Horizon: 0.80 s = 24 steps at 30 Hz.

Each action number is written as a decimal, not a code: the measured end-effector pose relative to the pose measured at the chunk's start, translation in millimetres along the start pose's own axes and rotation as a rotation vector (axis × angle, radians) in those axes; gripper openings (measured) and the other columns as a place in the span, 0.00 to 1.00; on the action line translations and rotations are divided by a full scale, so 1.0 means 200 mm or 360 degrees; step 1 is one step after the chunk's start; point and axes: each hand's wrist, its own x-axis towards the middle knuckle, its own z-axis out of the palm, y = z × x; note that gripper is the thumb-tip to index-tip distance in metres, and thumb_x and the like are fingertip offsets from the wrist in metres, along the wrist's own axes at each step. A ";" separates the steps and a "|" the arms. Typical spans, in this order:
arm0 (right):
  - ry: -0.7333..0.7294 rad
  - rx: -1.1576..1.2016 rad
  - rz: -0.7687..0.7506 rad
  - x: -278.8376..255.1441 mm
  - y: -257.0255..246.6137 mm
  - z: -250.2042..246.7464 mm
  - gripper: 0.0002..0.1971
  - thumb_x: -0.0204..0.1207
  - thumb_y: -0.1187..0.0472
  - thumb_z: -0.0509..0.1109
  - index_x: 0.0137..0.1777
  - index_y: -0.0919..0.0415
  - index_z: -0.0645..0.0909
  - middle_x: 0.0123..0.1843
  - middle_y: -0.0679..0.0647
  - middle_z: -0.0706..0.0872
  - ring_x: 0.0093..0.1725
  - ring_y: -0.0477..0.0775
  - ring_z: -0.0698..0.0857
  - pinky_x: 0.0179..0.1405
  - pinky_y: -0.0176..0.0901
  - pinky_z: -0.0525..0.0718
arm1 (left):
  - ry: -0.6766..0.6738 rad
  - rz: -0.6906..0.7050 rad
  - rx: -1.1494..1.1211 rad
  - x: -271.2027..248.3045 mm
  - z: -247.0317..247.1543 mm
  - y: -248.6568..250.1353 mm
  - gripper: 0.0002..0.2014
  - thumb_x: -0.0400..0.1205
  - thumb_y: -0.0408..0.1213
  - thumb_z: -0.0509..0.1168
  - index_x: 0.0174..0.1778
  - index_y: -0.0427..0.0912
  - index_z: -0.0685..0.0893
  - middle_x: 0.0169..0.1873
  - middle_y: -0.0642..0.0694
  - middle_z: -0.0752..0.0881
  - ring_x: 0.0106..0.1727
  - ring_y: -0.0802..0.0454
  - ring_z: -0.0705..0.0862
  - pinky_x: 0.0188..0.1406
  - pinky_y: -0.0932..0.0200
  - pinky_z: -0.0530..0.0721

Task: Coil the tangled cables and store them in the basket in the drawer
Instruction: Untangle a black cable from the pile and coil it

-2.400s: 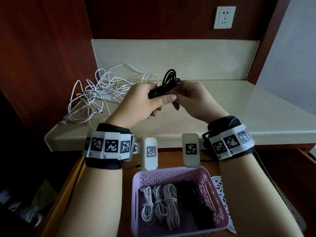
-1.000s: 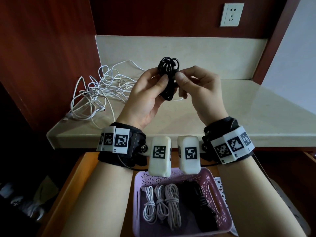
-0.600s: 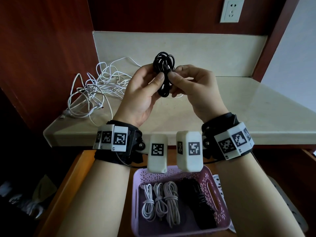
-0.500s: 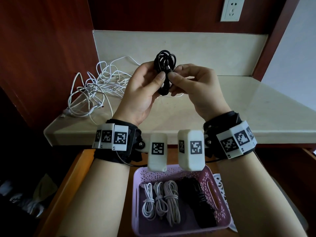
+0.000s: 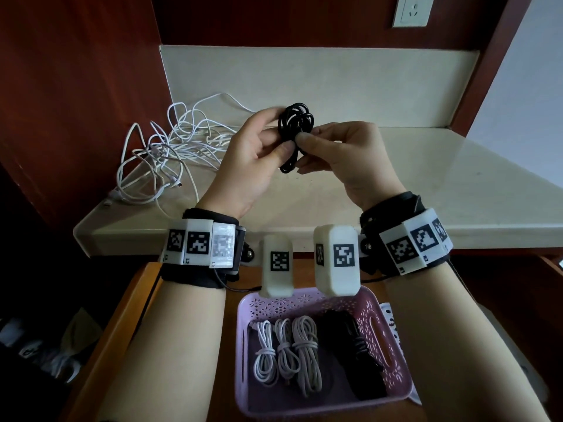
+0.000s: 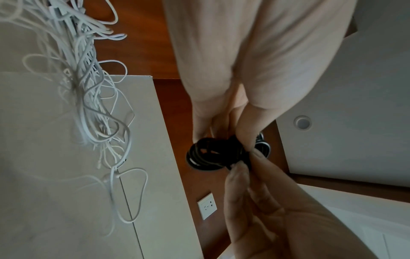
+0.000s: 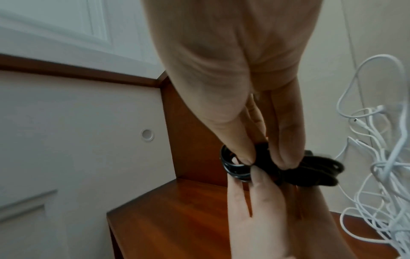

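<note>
A coiled black cable (image 5: 295,129) is held in the air above the counter by both hands. My left hand (image 5: 259,153) pinches its middle between thumb and fingers; in the left wrist view the black cable (image 6: 213,154) sits at my fingertips. My right hand (image 5: 335,150) pinches the same bundle from the right, and the right wrist view shows that black cable (image 7: 288,168) between thumb and fingers. A tangle of white cables (image 5: 170,153) lies on the counter's left side. The pink basket (image 5: 393,339) in the open drawer holds three coiled white cables (image 5: 286,351) and a black bundle (image 5: 356,357).
The cream counter (image 5: 457,196) stretches to the right of my hands. Wooden walls close in the left and back, with a wall socket (image 5: 412,9) high up. The drawer's wooden side (image 5: 122,324) runs down at left. Something white and patterned (image 5: 391,324) lies beside the basket.
The black coil was turned from lying sideways to standing upright between my hands. In the last half second both hands came down a little and the grip stayed the same.
</note>
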 end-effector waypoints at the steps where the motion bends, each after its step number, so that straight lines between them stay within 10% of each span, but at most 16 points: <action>1: -0.0008 0.0006 0.0049 0.00 0.00 -0.01 0.06 0.73 0.72 0.74 0.35 0.73 0.83 0.28 0.57 0.85 0.24 0.53 0.86 0.30 0.41 0.87 | -0.0021 -0.0004 0.0040 0.00 0.01 0.00 0.21 0.81 0.20 0.62 0.66 0.44 0.73 0.51 0.44 0.88 0.53 0.57 0.86 0.53 0.62 0.83; 7: 0.0163 -0.0019 0.0015 0.01 0.03 -0.03 0.16 0.72 0.67 0.76 0.30 0.63 0.71 0.20 0.55 0.82 0.18 0.50 0.80 0.20 0.36 0.78 | -0.0028 -0.0140 -0.0094 0.00 0.07 -0.03 0.19 0.84 0.20 0.58 0.67 0.42 0.72 0.50 0.42 0.87 0.52 0.48 0.86 0.61 0.49 0.83; 16: -0.0067 -0.0273 -0.0299 0.01 0.07 -0.03 0.13 0.78 0.71 0.68 0.62 0.64 0.80 0.50 0.55 0.78 0.25 0.44 0.79 0.26 0.36 0.77 | -0.0004 -0.0274 -0.0281 0.00 0.04 -0.03 0.16 0.85 0.23 0.57 0.69 0.34 0.73 0.59 0.36 0.85 0.51 0.38 0.87 0.55 0.49 0.87; 24: -0.0106 0.0030 0.0030 0.03 0.10 -0.07 0.10 0.79 0.66 0.68 0.58 0.66 0.84 0.33 0.58 0.81 0.19 0.49 0.71 0.17 0.34 0.66 | -0.0088 -0.0241 -0.0210 -0.02 0.03 -0.04 0.16 0.84 0.24 0.60 0.66 0.42 0.72 0.52 0.44 0.84 0.51 0.52 0.87 0.51 0.52 0.88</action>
